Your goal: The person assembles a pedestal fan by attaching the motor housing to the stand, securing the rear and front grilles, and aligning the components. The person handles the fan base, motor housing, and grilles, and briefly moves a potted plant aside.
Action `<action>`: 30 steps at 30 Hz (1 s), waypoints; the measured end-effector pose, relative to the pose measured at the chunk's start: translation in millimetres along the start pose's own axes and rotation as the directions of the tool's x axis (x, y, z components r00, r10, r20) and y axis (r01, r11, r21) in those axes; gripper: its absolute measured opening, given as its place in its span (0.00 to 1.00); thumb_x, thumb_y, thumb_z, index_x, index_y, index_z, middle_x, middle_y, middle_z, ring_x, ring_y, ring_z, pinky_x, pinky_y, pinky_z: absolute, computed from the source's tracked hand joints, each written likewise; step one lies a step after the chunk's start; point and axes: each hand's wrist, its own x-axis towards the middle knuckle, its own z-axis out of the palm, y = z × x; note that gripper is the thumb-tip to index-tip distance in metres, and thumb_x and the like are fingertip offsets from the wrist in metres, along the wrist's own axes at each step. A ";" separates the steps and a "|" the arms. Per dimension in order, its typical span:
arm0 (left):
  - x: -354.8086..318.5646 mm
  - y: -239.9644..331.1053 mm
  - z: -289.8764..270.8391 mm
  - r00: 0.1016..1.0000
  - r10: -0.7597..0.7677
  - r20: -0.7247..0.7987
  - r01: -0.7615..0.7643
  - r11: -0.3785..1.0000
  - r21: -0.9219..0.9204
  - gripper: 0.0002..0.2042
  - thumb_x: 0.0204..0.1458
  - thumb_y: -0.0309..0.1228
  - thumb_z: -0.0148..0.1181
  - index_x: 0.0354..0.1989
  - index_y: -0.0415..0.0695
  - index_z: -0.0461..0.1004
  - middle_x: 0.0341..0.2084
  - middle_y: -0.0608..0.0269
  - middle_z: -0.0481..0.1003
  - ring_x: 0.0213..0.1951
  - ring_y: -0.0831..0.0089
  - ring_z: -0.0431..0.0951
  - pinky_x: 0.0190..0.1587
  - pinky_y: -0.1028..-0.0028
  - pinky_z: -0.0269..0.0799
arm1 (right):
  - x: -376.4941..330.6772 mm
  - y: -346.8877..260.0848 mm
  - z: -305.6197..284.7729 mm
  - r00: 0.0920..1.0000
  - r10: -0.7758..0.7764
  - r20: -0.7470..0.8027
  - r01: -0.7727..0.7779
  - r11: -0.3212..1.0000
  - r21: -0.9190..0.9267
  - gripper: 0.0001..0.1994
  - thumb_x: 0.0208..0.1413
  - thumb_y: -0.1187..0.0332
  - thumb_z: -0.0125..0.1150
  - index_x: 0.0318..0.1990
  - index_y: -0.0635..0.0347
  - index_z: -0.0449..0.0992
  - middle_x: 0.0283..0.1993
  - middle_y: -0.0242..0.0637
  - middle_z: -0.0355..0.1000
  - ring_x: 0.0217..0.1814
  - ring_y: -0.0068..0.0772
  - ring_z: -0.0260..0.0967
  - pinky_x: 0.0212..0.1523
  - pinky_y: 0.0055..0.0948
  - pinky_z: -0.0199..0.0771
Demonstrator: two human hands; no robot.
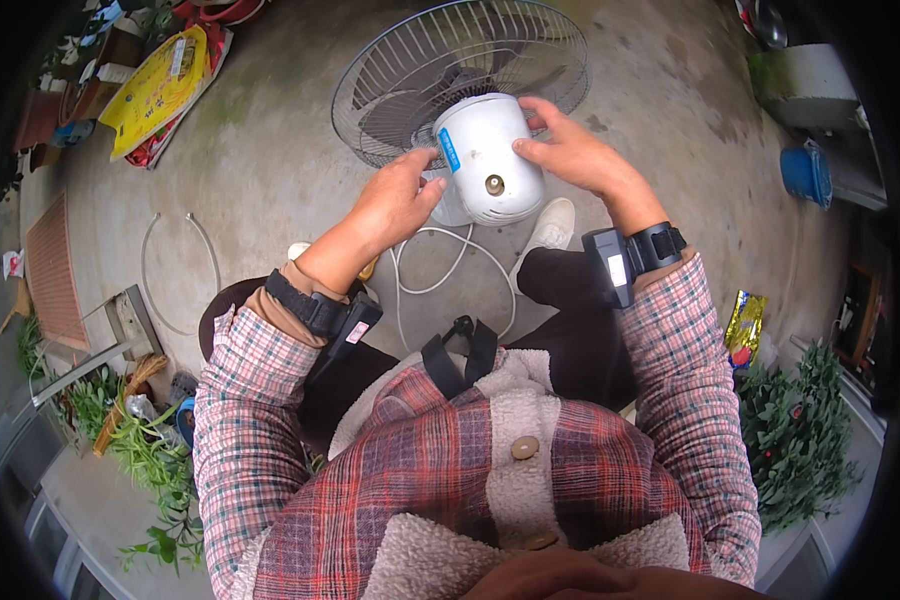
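Observation:
An electric fan [485, 170] is in front of me, its white rounded motor housing toward me and its round wire guard [375, 100] facing away. Dark blades show through the guard. A blue sticker is on the housing's left side, and a small brass-coloured knob sticks out near its lower part. My left hand [395, 195] is at the left side of the housing, fingers bent, thumb and forefinger by its edge. From the right, my right hand [575, 150] grips the housing with its thumb on top and fingers behind. A white cord [435, 290] loops down between my legs.
A silvery ring piece [147, 260] lies on the concrete floor at left. A yellow sack [155, 95] is at the far left, a blue bucket [806, 175] at the right. Leafy plants [795, 440] stand near right; more greenery [160, 480] is near left. My shoe [553, 225] is close to the fan.

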 end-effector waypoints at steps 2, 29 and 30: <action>-1.1 -3.4 1.3 1.000 0.007 0.024 -0.006 0.999 -0.048 0.19 0.54 0.30 0.54 0.53 0.37 0.68 0.45 0.44 0.74 0.43 0.51 0.77 0.46 0.62 0.72 | -0.5 -2.5 -1.0 1.000 0.022 0.013 -0.023 1.000 0.015 0.35 0.54 0.57 0.60 0.67 0.56 0.54 0.60 0.47 0.60 0.58 0.42 0.63 0.55 0.36 0.66; 17.0 -1.8 -51.2 0.747 0.419 -0.516 -0.180 0.875 0.450 0.26 0.47 0.33 0.64 0.56 0.47 0.67 0.55 0.53 0.67 0.53 0.54 0.70 0.53 0.62 0.70 | -15.1 -12.4 10.1 0.969 0.223 0.104 -0.244 0.932 0.270 0.44 0.52 0.50 0.59 0.68 0.68 0.46 0.66 0.52 0.54 0.65 0.45 0.57 0.56 0.43 0.66; 15.6 -0.9 -49.6 0.749 0.413 -0.518 -0.170 0.876 0.452 0.26 0.47 0.33 0.64 0.56 0.47 0.67 0.55 0.53 0.67 0.53 0.53 0.69 0.53 0.62 0.69 | -15.5 -13.4 10.0 0.968 0.227 0.105 -0.247 0.932 0.265 0.43 0.52 0.51 0.59 0.68 0.68 0.46 0.66 0.52 0.55 0.65 0.45 0.58 0.56 0.42 0.66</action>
